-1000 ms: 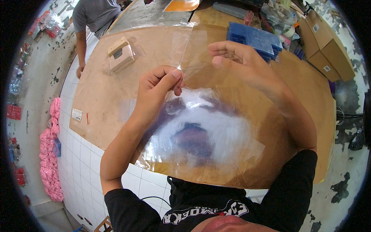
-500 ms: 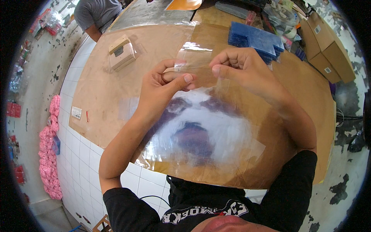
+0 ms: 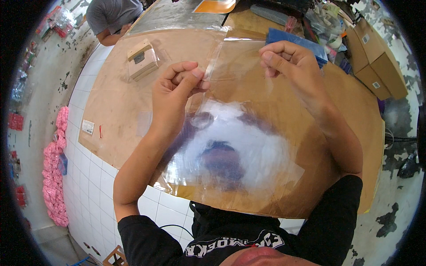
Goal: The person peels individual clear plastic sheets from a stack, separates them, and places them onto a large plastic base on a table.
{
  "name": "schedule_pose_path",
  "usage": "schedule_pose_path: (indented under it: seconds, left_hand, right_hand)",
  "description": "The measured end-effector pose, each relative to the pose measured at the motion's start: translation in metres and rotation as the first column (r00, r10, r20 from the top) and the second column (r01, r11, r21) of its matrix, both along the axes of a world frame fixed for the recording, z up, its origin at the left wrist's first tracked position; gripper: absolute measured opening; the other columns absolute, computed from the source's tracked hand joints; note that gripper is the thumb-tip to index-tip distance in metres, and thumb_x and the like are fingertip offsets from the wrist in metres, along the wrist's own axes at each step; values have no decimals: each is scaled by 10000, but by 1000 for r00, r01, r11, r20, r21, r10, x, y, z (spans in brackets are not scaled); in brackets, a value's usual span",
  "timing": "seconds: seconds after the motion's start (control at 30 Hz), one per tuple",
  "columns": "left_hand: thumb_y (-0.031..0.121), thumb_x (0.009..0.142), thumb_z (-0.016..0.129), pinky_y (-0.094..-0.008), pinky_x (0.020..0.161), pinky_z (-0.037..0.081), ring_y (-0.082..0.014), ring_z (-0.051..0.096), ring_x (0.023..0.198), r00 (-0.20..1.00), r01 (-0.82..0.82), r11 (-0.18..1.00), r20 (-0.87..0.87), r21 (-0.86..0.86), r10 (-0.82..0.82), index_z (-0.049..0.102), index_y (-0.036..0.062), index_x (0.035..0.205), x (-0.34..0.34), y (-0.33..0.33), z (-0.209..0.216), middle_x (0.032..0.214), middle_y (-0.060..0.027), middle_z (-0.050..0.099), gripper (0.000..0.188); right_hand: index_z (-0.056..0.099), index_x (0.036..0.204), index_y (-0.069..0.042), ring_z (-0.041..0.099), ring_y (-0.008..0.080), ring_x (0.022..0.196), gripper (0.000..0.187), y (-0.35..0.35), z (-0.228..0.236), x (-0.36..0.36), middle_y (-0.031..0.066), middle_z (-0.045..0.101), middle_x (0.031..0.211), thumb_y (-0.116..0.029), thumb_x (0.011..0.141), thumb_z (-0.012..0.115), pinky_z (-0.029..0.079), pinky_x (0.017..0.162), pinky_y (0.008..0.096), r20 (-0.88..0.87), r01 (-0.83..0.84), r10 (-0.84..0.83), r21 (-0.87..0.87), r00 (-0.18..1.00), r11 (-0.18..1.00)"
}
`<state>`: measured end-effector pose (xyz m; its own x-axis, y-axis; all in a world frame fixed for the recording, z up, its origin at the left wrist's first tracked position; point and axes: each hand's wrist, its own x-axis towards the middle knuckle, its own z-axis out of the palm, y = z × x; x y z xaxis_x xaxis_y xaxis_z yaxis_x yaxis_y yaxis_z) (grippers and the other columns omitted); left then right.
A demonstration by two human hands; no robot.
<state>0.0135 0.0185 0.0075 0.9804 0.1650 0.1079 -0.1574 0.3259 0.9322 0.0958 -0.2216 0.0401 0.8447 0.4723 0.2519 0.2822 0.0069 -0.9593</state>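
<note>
A thin clear plastic sheet (image 3: 235, 60) is stretched between my hands above the middle of the table. At its left edge my left hand (image 3: 174, 91) is closed, thumb against curled fingers. My right hand (image 3: 295, 66) pinches the far right part of the sheet, in front of a stack of blue plastic sheets (image 3: 295, 39). Below my hands, a glossy layer of clear plastic sheets (image 3: 262, 155) lies on the brown-covered table (image 3: 328, 177) and mirrors light. The clear material's exact edges are hard to make out.
On the left of the table sit a wooden block with a dark metal piece (image 3: 143, 62), a white label (image 3: 88, 127) and a small red strip (image 3: 100, 131). Cardboard boxes (image 3: 377, 62) stand at right. Pink bundles (image 3: 55, 177) lie on the floor. Another person (image 3: 113, 17) sits at far left.
My hands have moved apart, the left one to the left and the right one up and to the right. More of the clear sheet is spread between them.
</note>
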Motion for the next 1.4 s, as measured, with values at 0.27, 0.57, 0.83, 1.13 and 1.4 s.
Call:
schedule_pose_path:
  seconds: [0.27,0.57,0.83,1.13,1.4]
  left_hand:
    - [145,873,617,-310,719,522,-178,636,763,979,200,980,-38,3,-200,542,15,1130,-2,-4,-4,917,-119,651,298]
    - [44,821,661,-238,651,502,-126,634,684,963,268,937,-48,225,-264,548,-13,1156,-7,-8,1,793,-91,673,358]
    - [25,815,656,-246,616,492,-127,614,631,876,478,823,-99,308,-472,494,24,1275,-16,-15,4,761,-89,651,488]
    - [11,810,659,-233,614,496,-124,610,637,863,505,810,-162,297,-479,499,15,1261,-16,-16,8,755,-79,647,478]
    - [59,804,690,-208,618,470,-103,619,681,993,120,921,-34,372,-116,546,-7,1140,-7,-6,8,777,-78,664,372]
  right_hand:
    - [647,950,-9,575,68,701,201,1,1,-4,18,645,809,-193,868,643,470,620,204,-43,2,-2,-10,999,1000]
    - [657,922,-10,558,55,691,206,8,3,-16,13,640,791,-207,871,632,454,625,203,-93,-171,162,-100,982,980]
    - [668,924,-6,577,71,692,252,5,1,-12,23,655,801,-250,865,639,466,640,216,-189,-152,149,2,971,988]
    - [661,914,6,610,89,675,172,-1,9,-6,44,664,800,-144,830,678,505,620,219,38,-67,70,-76,997,995]
    - [645,895,3,605,88,663,151,-18,22,9,49,662,775,-128,823,672,478,597,201,98,78,-66,-131,993,988]
